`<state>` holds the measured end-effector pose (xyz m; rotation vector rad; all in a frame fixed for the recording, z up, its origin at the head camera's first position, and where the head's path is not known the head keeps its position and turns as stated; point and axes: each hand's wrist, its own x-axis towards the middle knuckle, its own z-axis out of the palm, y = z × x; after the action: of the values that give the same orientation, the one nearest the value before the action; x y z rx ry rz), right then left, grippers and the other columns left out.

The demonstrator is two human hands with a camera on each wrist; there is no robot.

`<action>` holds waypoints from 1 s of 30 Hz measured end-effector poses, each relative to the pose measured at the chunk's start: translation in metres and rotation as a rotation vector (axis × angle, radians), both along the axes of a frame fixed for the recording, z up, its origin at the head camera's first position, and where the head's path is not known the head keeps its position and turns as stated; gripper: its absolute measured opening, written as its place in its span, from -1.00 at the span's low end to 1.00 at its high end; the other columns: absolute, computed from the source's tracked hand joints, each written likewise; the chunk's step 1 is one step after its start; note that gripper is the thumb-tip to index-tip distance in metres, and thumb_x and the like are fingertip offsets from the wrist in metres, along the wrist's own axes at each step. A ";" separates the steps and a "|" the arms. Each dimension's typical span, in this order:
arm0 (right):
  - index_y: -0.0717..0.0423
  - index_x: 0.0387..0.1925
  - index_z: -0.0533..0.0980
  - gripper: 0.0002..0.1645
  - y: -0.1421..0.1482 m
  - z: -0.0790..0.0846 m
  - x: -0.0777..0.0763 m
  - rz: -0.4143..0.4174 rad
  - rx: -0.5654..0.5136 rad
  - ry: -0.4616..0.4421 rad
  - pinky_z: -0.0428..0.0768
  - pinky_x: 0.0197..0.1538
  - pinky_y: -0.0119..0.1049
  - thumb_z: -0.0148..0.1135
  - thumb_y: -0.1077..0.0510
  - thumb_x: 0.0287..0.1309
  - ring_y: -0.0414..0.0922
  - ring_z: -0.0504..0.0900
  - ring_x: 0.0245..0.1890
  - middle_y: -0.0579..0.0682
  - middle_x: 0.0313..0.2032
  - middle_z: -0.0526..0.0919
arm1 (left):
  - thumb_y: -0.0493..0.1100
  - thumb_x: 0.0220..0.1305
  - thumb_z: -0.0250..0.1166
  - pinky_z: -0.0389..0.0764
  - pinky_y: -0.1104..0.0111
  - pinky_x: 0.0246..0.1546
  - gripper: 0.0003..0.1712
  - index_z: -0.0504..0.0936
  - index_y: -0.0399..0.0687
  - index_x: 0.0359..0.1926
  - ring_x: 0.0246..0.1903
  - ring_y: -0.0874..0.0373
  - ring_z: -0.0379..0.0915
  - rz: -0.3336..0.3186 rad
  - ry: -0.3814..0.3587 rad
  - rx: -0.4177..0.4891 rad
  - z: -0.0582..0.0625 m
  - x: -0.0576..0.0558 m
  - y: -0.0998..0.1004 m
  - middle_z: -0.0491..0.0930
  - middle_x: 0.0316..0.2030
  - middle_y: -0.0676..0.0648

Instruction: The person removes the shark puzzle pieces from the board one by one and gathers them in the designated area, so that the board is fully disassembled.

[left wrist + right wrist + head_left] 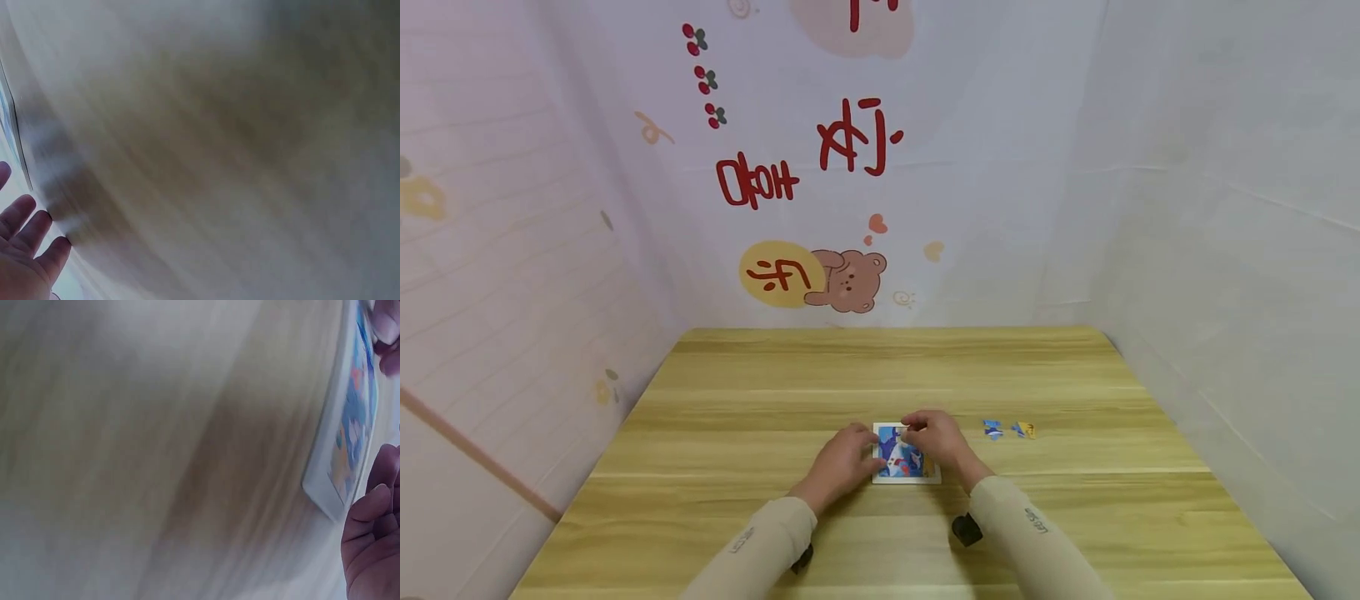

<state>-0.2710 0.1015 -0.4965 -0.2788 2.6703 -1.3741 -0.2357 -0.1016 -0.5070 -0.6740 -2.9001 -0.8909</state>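
Note:
A jigsaw puzzle (901,454) with a blue picture and a white frame lies on the wooden table. At its left edge is my left hand (842,461), with the thumb and fingertips by the frame; its fingers (34,230) look spread and fairly straight in the left wrist view. Over the puzzle's upper right part is my right hand (938,435), fingers and thumb bent toward the picture. Whether they pinch a piece is hidden. The right wrist view shows a corner of the puzzle (325,487) beside this hand (375,544).
Right of the puzzle, two loose puzzle pieces, a blue one (992,429) and a blue and yellow one (1024,430), lie on the table (737,392). White printed cloth walls (985,183) stand behind the table and along both sides.

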 end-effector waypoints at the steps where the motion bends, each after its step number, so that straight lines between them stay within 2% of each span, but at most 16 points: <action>1: 0.22 -0.09 0.68 -0.74 -0.002 -0.001 0.000 0.005 0.006 -0.003 0.57 -0.15 -0.19 0.36 0.28 0.14 -0.12 0.54 -0.27 -0.06 -0.31 0.64 | -0.10 0.22 0.42 0.48 0.00 0.10 -0.61 0.67 -0.28 -0.02 0.03 -0.15 0.51 -0.003 0.007 -0.005 0.000 0.001 0.000 0.56 0.02 -0.24; 12: 0.21 -0.15 0.69 -0.76 -0.008 -0.009 0.002 0.002 0.090 0.029 0.54 -0.12 -0.17 0.40 0.27 0.11 -0.16 0.52 -0.32 -0.06 -0.33 0.66 | -0.04 0.20 0.44 0.54 0.05 0.01 -0.65 0.72 -0.17 -0.08 -0.05 -0.10 0.52 0.008 0.085 -0.125 -0.001 0.002 0.005 0.59 -0.06 -0.17; 19: 0.20 -0.12 0.70 -0.73 -0.009 -0.009 0.002 0.017 0.149 0.038 0.56 -0.08 -0.09 0.39 0.23 0.10 -0.13 0.55 -0.29 -0.02 -0.28 0.69 | -0.04 0.23 0.42 0.53 0.04 0.04 -0.66 0.75 -0.16 -0.08 -0.03 -0.12 0.51 0.008 0.084 -0.132 0.000 0.005 0.006 0.58 -0.03 -0.21; 23: 0.21 -0.11 0.70 -0.72 -0.009 -0.008 0.001 0.017 0.124 0.016 0.56 -0.06 -0.08 0.38 0.24 0.10 -0.12 0.57 -0.27 0.00 -0.26 0.69 | -0.03 0.24 0.42 0.53 0.05 0.05 -0.65 0.75 -0.16 -0.06 -0.03 -0.12 0.51 0.004 0.091 -0.143 0.000 0.005 0.005 0.58 -0.02 -0.21; 30: 0.22 -0.12 0.69 -0.74 -0.010 -0.005 0.002 -0.025 0.016 -0.074 0.57 -0.06 -0.11 0.36 0.29 0.11 -0.13 0.57 -0.26 -0.02 -0.27 0.69 | -0.03 0.25 0.41 0.52 0.04 0.05 -0.64 0.75 -0.18 -0.05 -0.02 -0.14 0.51 -0.010 0.102 -0.138 0.000 0.005 0.004 0.57 -0.01 -0.24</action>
<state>-0.2695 0.0919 -0.5011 -0.1897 2.6324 -1.3418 -0.2310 -0.0975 -0.5074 -0.7209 -2.8885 -0.6418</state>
